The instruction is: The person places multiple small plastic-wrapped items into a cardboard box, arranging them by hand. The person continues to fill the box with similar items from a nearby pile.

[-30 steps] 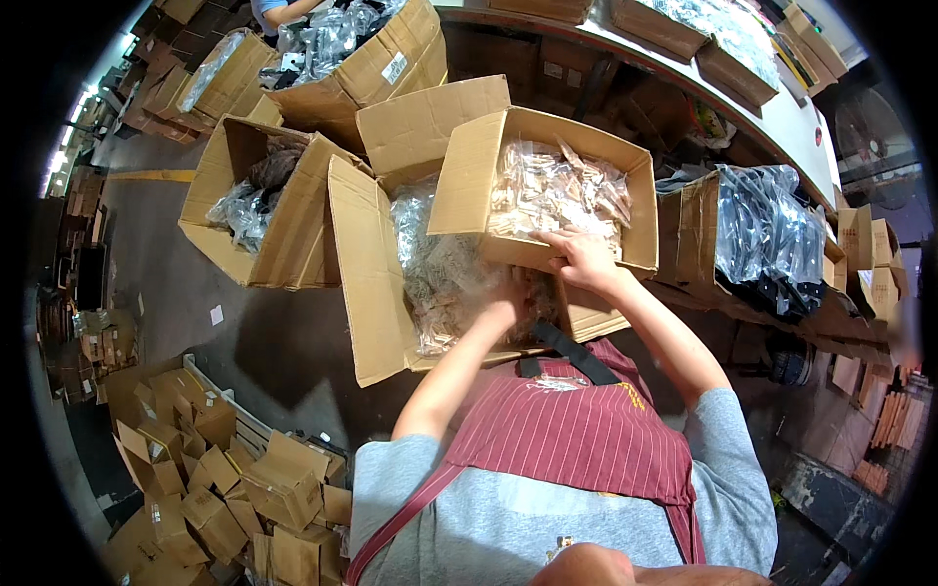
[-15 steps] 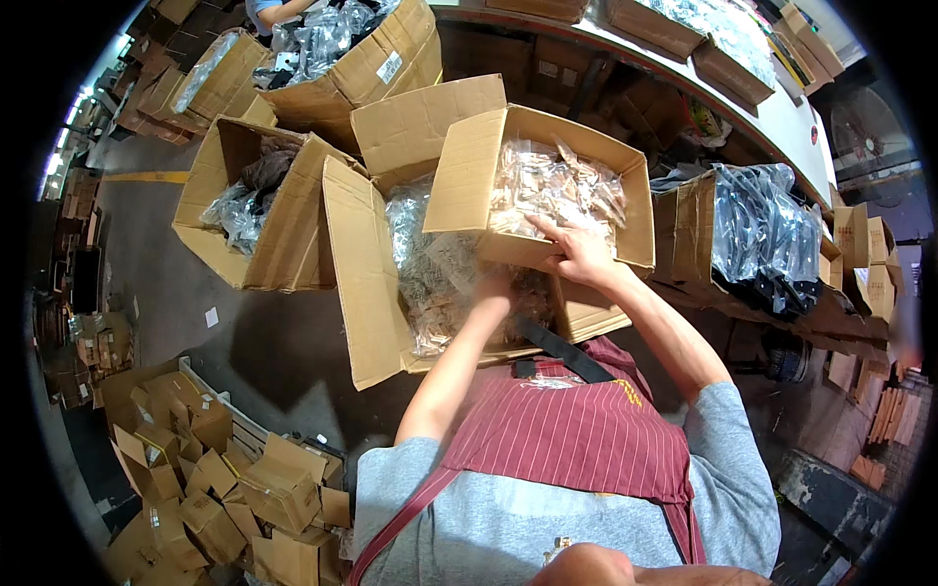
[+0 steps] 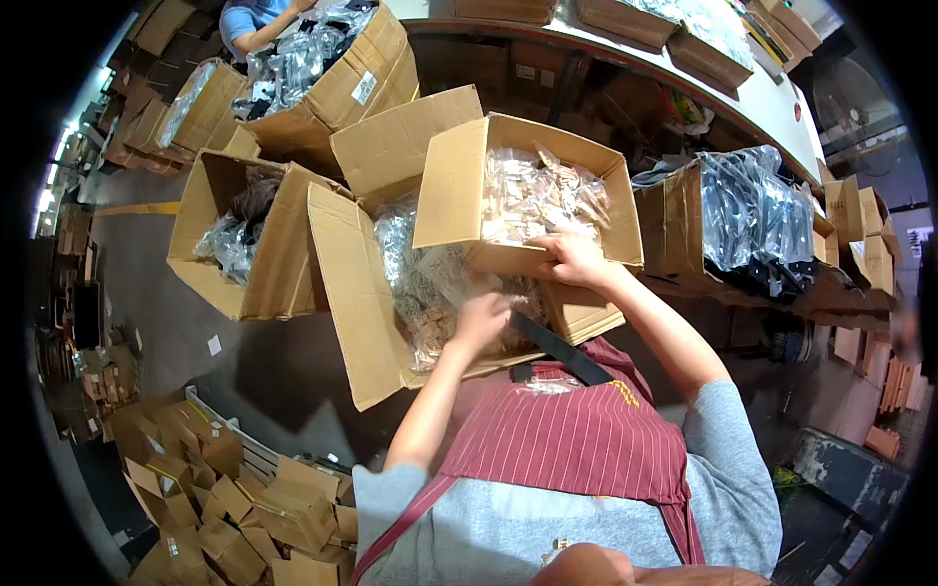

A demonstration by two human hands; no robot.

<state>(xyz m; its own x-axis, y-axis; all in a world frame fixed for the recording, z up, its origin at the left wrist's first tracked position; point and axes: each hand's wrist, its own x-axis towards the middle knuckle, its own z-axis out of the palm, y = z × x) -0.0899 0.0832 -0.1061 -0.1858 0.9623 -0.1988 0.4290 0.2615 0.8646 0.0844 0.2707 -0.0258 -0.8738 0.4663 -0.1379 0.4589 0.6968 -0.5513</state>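
A smaller cardboard box point(image 3: 454, 186) sits tilted on top of a larger open cardboard box point(image 3: 354, 308). Inside the smaller one lie clear plastic bags of small light-brown pieces point(image 3: 537, 195). My right hand point(image 3: 576, 261) grips its near wall, fingers over the edge and thumb outside. My left hand point(image 3: 481, 320) is over the near part of the larger box, above clear bags point(image 3: 420, 293) of small grey and brownish pieces. Motion blurs its fingers, so I cannot make out whether it holds anything. A black strap point(image 3: 562, 350) runs beside it from my maroon striped apron.
Left stands an open carton point(image 3: 283, 244) with bagged dark items. Behind it is a big carton point(image 3: 366, 83) of grey bags, with another person's arm point(image 3: 264, 34) beyond. Right is a carton point(image 3: 674, 220) of bagged dark goods. Several opened boxes point(image 3: 293, 508) pile up at lower left.
My left hand has come up and back toward me from deeper in the larger box. My right hand's fingers have drawn back from the bags to the near wall.
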